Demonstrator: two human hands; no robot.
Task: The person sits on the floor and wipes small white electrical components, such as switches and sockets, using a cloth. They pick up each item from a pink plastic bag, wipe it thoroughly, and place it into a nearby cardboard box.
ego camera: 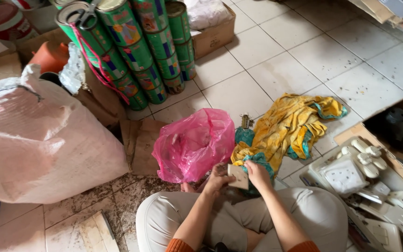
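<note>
Two hands hold one small white plate [238, 176] over the lap. Left hand [217, 178] and right hand [257, 171] each grip an edge. It lies tilted, flat face up. More white plates [378, 205] fill the box [357, 130]. Pink bag [193, 144] sits just beside.

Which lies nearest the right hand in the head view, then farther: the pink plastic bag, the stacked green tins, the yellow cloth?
From the right hand:
1. Yellow cloth, just beyond it on the floor.
2. Pink plastic bag, to its left.
3. Stacked green tins, far upper left.
</note>
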